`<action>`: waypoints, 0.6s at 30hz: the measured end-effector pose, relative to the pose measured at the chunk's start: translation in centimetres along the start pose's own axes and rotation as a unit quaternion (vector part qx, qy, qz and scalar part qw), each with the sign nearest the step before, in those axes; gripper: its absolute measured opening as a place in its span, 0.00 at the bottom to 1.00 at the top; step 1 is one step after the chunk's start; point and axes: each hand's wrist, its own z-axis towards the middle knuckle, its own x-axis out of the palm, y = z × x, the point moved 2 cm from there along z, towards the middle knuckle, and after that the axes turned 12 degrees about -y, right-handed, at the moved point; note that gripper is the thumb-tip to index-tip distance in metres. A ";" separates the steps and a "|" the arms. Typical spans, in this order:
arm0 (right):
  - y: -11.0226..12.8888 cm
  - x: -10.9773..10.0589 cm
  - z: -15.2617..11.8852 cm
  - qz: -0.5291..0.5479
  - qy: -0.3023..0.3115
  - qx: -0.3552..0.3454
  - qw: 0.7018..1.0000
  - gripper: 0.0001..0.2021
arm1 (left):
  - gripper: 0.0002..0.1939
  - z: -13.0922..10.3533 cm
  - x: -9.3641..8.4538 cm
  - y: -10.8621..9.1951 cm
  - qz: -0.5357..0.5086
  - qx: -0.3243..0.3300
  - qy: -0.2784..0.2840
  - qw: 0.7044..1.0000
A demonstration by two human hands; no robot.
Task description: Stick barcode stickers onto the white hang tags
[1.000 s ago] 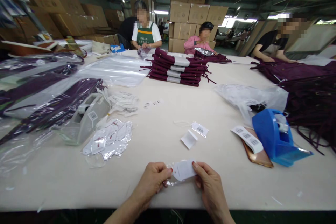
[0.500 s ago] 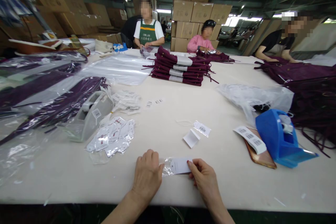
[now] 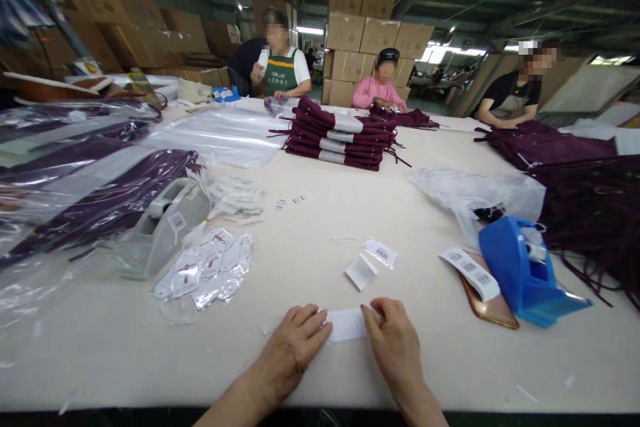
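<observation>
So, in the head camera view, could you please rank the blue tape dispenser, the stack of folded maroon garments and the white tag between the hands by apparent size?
1. Stack of folded maroon garments, although farther away.
2. Blue tape dispenser.
3. White tag, smallest despite being nearest.

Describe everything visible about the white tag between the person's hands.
The white tag is a small rectangular card, paper-like, lying flat on the pale table near its front edge. The left hand presses its left end with the fingertips, and the right hand holds its right end. No print is legible on it.
</observation>
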 end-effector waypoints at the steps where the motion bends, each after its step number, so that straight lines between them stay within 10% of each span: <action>1: 0.0 0.0 0.7 -0.012 -0.043 -0.048 0.998 0.10 | 0.16 -0.1 0.1 0.0 -0.002 -0.003 -0.010 1.000; 8: -1.1 1.7 5.2 0.026 -0.083 -0.158 0.984 0.11 | 0.18 -0.6 0.7 0.3 -0.016 -0.019 -0.030 0.999; 18: -1.2 -5.0 -1.7 0.249 -0.099 -0.106 0.957 0.06 | 0.18 -0.9 0.6 0.8 -0.011 -0.005 -0.033 0.999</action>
